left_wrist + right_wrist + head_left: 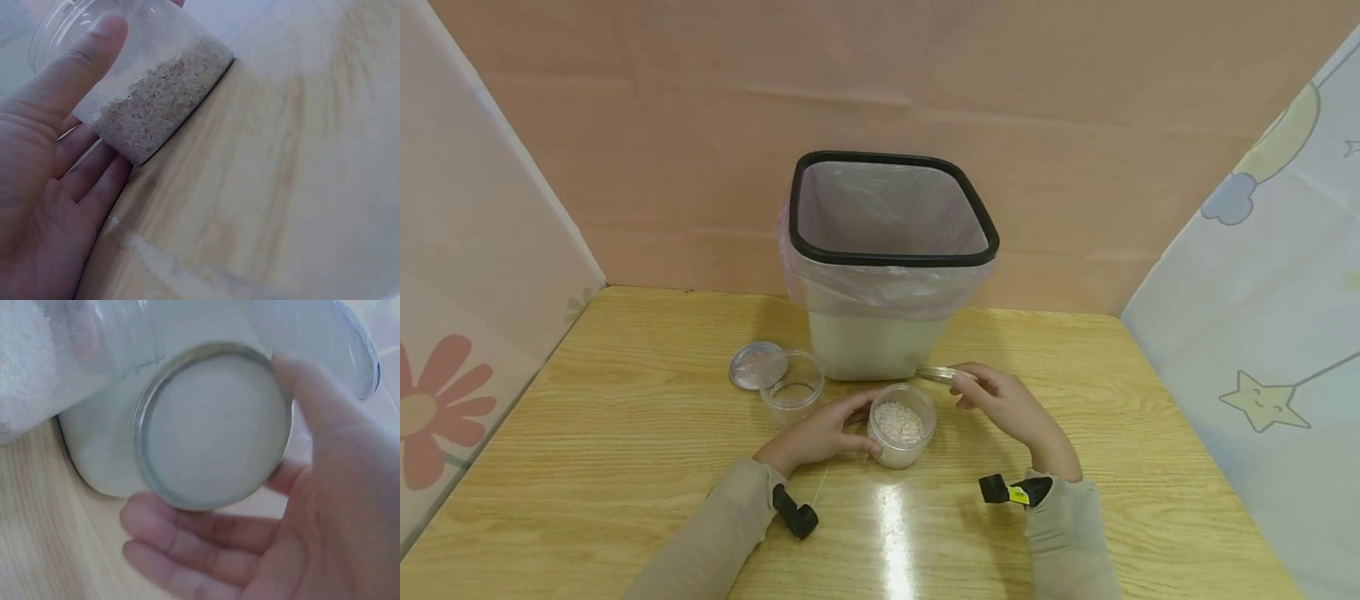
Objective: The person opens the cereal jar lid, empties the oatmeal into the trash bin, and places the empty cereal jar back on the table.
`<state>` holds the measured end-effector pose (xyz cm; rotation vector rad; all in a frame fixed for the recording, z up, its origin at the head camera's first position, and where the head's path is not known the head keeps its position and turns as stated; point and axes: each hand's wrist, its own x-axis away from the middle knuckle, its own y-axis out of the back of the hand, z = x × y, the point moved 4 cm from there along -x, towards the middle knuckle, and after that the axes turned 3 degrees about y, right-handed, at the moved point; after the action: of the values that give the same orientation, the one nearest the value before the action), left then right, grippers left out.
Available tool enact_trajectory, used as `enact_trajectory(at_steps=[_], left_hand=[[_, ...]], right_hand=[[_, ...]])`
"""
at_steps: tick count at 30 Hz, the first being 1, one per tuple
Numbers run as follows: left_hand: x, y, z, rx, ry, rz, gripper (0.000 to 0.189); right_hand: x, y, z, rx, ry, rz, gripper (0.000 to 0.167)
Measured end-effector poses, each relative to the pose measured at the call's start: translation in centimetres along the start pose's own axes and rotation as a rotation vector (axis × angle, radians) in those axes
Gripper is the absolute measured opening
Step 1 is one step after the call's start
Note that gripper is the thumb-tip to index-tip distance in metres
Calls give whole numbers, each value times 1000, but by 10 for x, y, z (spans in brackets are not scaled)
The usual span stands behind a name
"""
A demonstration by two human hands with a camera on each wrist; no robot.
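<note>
A clear jar (901, 427) partly filled with pale flakes stands uncovered on the table. My left hand (822, 432) grips it from its left side; in the left wrist view the thumb (94, 50) lies along the jar wall and the flakes (156, 100) lean to one side. To the right of the jar, my right hand (1007, 408) holds a round metal-rimmed lid (938, 374) by its edge. The right wrist view shows the lid's pale inner face (215, 428), with the thumb at one side and fingers beneath.
A white bin (880, 342) with a black rim and a thin liner stands just behind the jar. Left of the jar are a second clear jar (792, 392) and another lid (752, 365) lying flat. Fabric walls enclose the wooden table (625, 467) at back and sides.
</note>
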<state>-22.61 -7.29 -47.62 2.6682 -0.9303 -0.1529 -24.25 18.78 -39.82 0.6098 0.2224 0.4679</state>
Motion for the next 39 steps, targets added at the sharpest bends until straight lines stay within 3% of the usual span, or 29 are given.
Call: enact_trajectory(at_steps=[8, 17, 26, 39], left_hand=[[-1, 0, 2, 8, -2, -3, 86], [-1, 0, 0, 24, -15, 4, 83], [0, 0, -2, 3, -15, 2, 83], [0, 0, -2, -4, -2, -2, 83]], right_hand=[[-3, -1, -13, -110, -136, 0, 51], [-5, -3, -21, -154, -168, -2, 54], [-3, 4, -20, 5, -155, -91, 46], [-2, 8, -29, 46, -230, -163, 41]])
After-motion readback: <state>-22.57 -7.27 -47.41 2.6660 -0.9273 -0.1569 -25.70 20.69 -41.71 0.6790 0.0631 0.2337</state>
